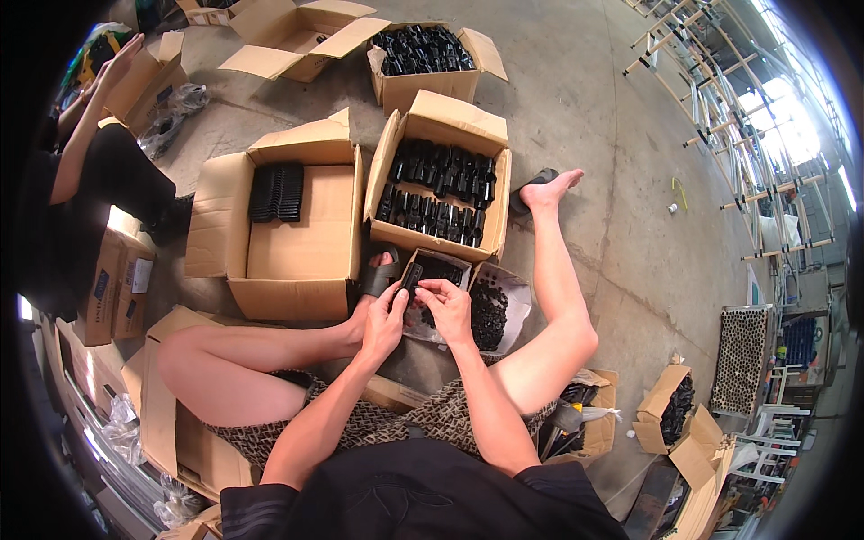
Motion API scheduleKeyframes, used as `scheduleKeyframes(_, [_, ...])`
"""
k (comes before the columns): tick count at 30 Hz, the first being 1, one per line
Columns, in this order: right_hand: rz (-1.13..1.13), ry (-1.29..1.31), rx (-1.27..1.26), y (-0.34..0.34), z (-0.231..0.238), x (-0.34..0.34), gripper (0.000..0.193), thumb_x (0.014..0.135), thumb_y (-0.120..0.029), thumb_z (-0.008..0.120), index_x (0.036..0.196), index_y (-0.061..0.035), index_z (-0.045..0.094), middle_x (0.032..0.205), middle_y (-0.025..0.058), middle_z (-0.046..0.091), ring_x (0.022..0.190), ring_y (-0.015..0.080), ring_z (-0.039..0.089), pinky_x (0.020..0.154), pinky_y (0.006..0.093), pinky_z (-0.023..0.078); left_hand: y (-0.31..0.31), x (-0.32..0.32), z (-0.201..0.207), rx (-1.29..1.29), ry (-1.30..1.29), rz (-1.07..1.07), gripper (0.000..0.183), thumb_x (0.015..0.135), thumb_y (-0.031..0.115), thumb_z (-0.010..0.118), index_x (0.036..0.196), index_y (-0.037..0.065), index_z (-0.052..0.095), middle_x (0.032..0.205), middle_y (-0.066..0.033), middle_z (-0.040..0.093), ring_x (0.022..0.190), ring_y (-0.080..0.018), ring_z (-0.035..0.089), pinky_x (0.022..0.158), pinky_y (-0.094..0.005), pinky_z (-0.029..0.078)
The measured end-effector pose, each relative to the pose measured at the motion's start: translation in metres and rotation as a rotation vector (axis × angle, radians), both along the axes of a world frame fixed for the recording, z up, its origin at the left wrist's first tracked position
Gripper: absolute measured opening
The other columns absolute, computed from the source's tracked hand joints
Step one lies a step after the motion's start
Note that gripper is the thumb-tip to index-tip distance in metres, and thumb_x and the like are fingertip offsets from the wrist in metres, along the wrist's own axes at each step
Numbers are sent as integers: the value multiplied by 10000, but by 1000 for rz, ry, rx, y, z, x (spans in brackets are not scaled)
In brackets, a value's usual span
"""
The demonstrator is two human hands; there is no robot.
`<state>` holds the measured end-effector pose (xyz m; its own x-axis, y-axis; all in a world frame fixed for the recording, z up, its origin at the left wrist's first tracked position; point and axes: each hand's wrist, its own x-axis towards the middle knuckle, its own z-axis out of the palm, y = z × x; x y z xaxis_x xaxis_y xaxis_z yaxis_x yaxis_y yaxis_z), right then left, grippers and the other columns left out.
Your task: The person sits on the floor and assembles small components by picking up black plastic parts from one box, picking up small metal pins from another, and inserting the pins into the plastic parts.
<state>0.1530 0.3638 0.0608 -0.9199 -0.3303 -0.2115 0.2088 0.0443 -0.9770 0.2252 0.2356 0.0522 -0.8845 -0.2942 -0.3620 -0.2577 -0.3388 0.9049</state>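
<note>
Between my hands is a narrow black plastic part (411,277), tilted up and away from me. My left hand (384,319) is closed round its lower end. The fingers of my right hand (447,309) are pinched together against its right side; anything small between them is hidden. Just beyond and below my hands stands a small open carton (464,267) with black pieces in it. A second shallow carton (519,301), to the right of my right hand, holds many tiny black pieces.
Ahead, an open cardboard box (436,241) holds rows of black parts. A box (297,292) to its left has a stack of black ribbed parts (276,192). Another person's knee (126,171) is at the far left. Metal racks (720,108) stand at the right.
</note>
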Motion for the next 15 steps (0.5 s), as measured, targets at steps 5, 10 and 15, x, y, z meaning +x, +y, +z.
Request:
scheduleKeyframes(5, [-65,28,-63,2,2,4,151,902,-49,709,1023,38,687,909,90,718,791,126,681,727,271,568,-5,-5,12,-303,36,-134,398,1028,272,533,1313,-3,581,886,14,639,600,-29,493,479,-215,379])
scheduleKeyframes(10, [-11,12,87,4,-11,-9,218,938,-208,679,878,1,692,742,44,680,659,101,636,610,274,529,2,-12,-9,-353,131,-90,440,1031,253,490,1344,-52,541,989,-48,672,825,-112,576,722,-269,481])
scheduleKeyframes(15, [-21,-11,172,6,-13,-5,406,994,-331,585,771,4,637,636,60,634,564,128,610,529,305,492,8,-14,-7,-323,167,-182,408,1049,247,469,1253,-92,572,990,-88,684,861,-130,616,751,-271,506])
